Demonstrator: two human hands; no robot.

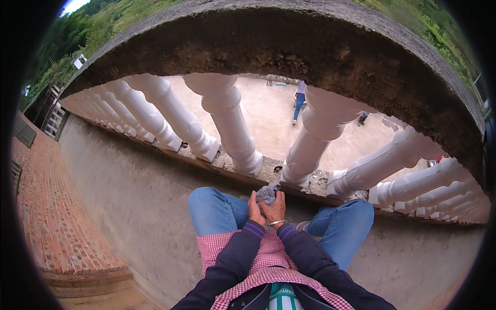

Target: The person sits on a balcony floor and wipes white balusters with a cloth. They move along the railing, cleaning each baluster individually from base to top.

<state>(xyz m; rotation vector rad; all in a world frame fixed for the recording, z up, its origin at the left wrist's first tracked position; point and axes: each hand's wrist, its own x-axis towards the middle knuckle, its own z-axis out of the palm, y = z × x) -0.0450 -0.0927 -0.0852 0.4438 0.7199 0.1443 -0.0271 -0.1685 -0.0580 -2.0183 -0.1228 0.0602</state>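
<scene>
A crumpled grey cloth (268, 193) is bunched between my two hands, just in front of the balustrade's base. My left hand (255, 209) grips it from the left side. On the other side my right hand (275, 208) closes around it, with a silvery bracelet (277, 222) at the wrist. Part of the cloth sticks up above the fingers; the rest is hidden in the palms. Both hands are held between my bent knees, over a red-and-white checked apron (267, 252). The nearest white baluster (304, 155) stands just beyond the cloth, apart from it.
A rough concrete rail (248, 42) arches over a row of white balusters (232, 128). Their stone base ledge (267, 170) has holes and crumbled spots. Below, a person (299, 101) is on a paved yard (267, 120). A brick wall (58, 201) runs along the left of the concrete floor (128, 193).
</scene>
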